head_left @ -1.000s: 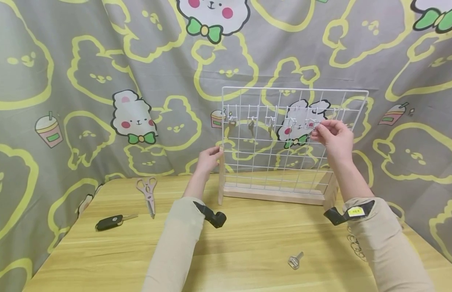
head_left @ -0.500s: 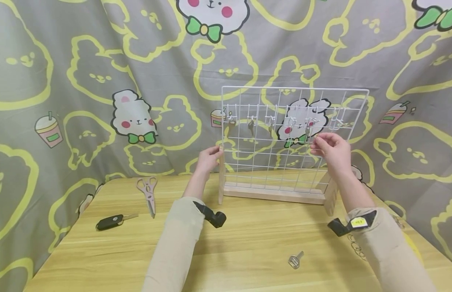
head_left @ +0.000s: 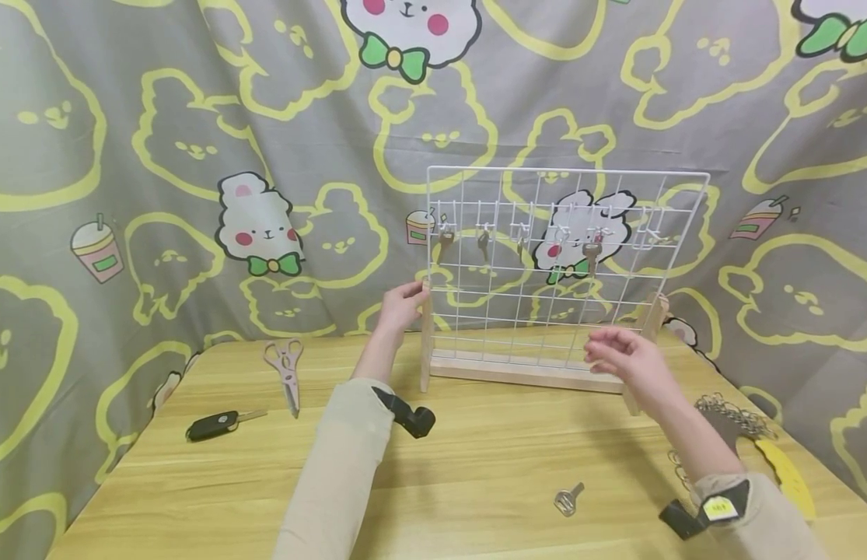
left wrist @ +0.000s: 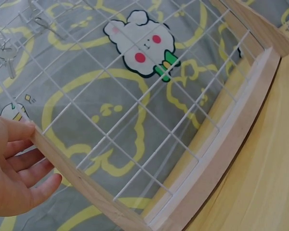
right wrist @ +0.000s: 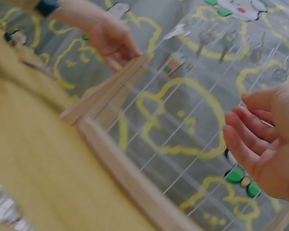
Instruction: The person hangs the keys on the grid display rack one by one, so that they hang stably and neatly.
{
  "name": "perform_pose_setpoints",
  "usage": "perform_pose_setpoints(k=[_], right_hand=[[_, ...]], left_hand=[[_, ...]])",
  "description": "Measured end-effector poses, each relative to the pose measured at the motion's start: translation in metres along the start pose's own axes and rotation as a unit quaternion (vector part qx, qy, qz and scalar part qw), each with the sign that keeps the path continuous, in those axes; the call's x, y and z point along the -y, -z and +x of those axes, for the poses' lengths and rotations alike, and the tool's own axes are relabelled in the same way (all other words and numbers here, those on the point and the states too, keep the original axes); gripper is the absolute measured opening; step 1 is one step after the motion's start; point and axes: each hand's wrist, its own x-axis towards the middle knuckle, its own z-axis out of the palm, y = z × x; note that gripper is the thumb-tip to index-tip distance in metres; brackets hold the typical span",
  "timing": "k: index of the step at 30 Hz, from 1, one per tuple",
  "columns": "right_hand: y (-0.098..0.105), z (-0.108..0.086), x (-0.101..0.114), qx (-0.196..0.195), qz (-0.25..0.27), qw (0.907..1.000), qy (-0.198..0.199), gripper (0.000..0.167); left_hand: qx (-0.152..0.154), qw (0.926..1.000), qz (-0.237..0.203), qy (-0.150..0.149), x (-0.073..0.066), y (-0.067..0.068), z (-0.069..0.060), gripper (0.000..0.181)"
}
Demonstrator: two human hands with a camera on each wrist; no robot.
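A white wire grid rack [head_left: 524, 375] on a wooden stand is upright on the table, with several keys hanging from its row of hooks. My left hand [head_left: 403, 305] holds the top of the left wooden post [left wrist: 82, 185], thumb on its end and the other fingers behind. My right hand [head_left: 632, 365] is in the air before the rack's lower right part, fingers loosely bent around nothing. Above it a key [head_left: 592, 250] hangs on the fifth hook from the left; the rightmost hook [head_left: 646, 233] bears no key. A loose key [head_left: 568, 498] lies on the table in front.
Pink-handled scissors [head_left: 288, 373] and a black car key [head_left: 215, 425] lie at left. A heap of metal rings [head_left: 734, 416] and a yellow-handled object [head_left: 786, 478] lie at right, partly behind the right arm. A patterned curtain [head_left: 321, 155] hangs behind the table.
My right hand has let go of the key at the fifth hook and moved down and away. The key now hangs in full view. My left hand has stayed at the post.
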Motion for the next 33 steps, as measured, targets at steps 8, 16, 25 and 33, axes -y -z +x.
perform_pose_setpoints(k=[8, 16, 25, 33], right_hand=[[-0.005, -0.036, -0.033, 0.082, -0.092, 0.9918, -0.035, 0.033], [-0.016, -0.057, -0.056, 0.217, -0.073, 0.9719, -0.053, 0.041], [-0.022, -0.069, -0.074, 0.346, -0.044, 0.9365, -0.03, 0.024], [-0.027, -0.075, -0.074, 0.342, -0.104, 0.9337, -0.013, 0.027]], left_hand=[[-0.001, 1.0, 0.004, 0.006, -0.002, 0.0, -0.003, 0.039], [-0.002, 1.0, 0.001, 0.009, -0.002, -0.001, -0.002, 0.039], [-0.003, 1.0, -0.002, 0.008, -0.002, -0.002, -0.003, 0.038], [-0.005, 0.9999, -0.003, 0.011, -0.002, 0.0, -0.002, 0.039]])
